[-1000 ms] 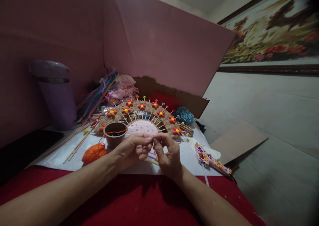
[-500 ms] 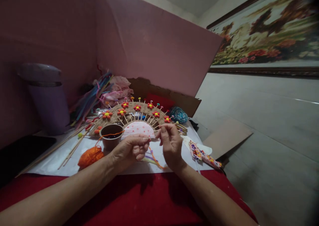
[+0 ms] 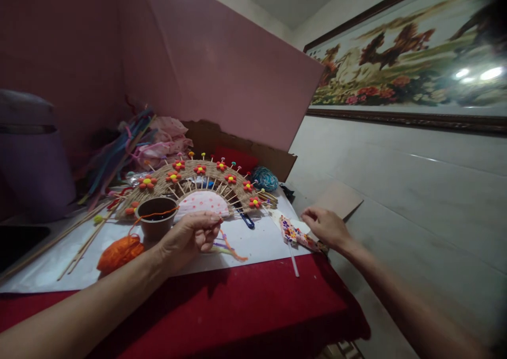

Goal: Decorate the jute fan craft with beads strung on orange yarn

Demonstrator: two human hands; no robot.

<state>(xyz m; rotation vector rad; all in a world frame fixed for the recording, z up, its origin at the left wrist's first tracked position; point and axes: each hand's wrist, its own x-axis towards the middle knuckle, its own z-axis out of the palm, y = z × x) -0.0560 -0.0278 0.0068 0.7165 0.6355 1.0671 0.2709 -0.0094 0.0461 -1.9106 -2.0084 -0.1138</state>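
Note:
My left hand (image 3: 196, 235) is closed in a pinch above the white sheet, close to the half-round woven piece. An orange strand of yarn (image 3: 158, 213) runs from the orange yarn ball (image 3: 121, 253) across the brown cup (image 3: 157, 211) to this hand; a tiny reddish bit shows at its fingertips. My right hand (image 3: 325, 226) is off to the right with thumb and fingers together, past the flowered cloth piece (image 3: 291, 232); whatever it pinches is too small to make out. The woven piece (image 3: 190, 171) carries red flowers and stick spokes around a dotted pink centre (image 3: 204, 203).
Long thin sticks (image 3: 85, 237) lie at the left beside a purple tumbler (image 3: 37, 163). Pink cloth (image 3: 162, 142) and a blue yarn ball (image 3: 265, 178) are at the back. A blue-handled tool (image 3: 247, 220) lies by the woven piece. The red-covered table edge (image 3: 356, 317) ends at the right.
My right hand has moved away from the left hand, out to the right. My left hand keeps its pinch. The view has turned to the right, and the blue-handled tool now shows.

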